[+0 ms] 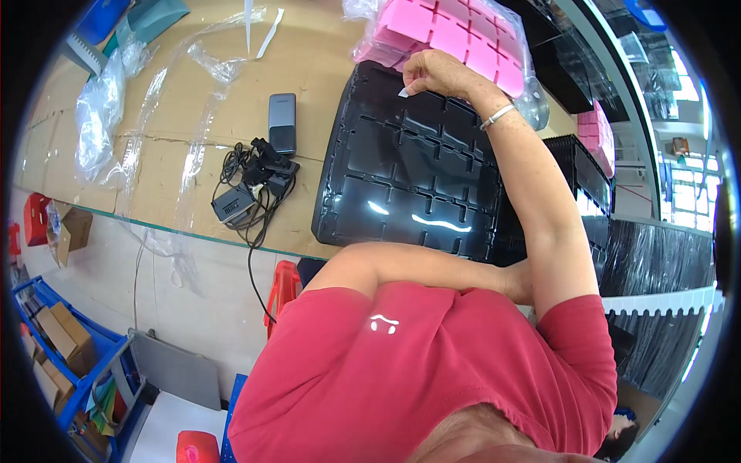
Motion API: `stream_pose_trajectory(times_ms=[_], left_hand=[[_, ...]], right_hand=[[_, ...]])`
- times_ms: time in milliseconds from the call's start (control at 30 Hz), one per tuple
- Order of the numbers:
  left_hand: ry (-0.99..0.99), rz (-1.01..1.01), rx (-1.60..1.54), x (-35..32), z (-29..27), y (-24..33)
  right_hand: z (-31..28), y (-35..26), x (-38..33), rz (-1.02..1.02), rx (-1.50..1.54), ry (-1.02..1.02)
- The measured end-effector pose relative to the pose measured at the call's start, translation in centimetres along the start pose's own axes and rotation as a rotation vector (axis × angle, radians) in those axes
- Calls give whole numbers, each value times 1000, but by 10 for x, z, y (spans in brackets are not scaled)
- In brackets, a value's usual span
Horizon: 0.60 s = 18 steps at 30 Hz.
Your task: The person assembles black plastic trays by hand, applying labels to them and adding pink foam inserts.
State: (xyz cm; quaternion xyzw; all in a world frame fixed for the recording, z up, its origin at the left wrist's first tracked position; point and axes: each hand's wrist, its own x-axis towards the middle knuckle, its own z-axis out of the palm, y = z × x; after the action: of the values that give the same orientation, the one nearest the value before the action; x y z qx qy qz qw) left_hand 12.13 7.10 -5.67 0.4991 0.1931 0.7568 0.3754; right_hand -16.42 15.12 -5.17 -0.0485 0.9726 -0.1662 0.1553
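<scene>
A shiny black plastic tray (417,166) with moulded cross-shaped ridges lies in front of me, tilted a little on the cardboard-covered table. My right hand (438,75) reaches over its far edge, thumb and fingers pinched on a small white piece (404,92), thin like paper or film. Across my body runs my left arm, and the left hand (520,281) goes behind the right upper arm, by the tray's near right side. Its fingers are hidden. Pink partitioned foam pieces (455,35) in clear plastic wrap sit just past the right hand.
Left of the tray lie a grey-and-black handheld device (282,123) and a tangle of black cables with adapters (258,181). Clear plastic film (99,116) is strewn over the cardboard. More black trays (579,177) stand at right. A red stool (284,289) is below the table edge.
</scene>
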Motion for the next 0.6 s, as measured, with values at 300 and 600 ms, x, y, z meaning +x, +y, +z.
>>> stream_pose_trajectory(times_ms=[300, 600], left_hand=[[90, -202, -116, 1, -53, 49], [2, -272, -108, 2, -60, 38]], right_hand=[[27, 21, 52, -138, -194, -16], [42, 20, 61, 12, -284, 31]])
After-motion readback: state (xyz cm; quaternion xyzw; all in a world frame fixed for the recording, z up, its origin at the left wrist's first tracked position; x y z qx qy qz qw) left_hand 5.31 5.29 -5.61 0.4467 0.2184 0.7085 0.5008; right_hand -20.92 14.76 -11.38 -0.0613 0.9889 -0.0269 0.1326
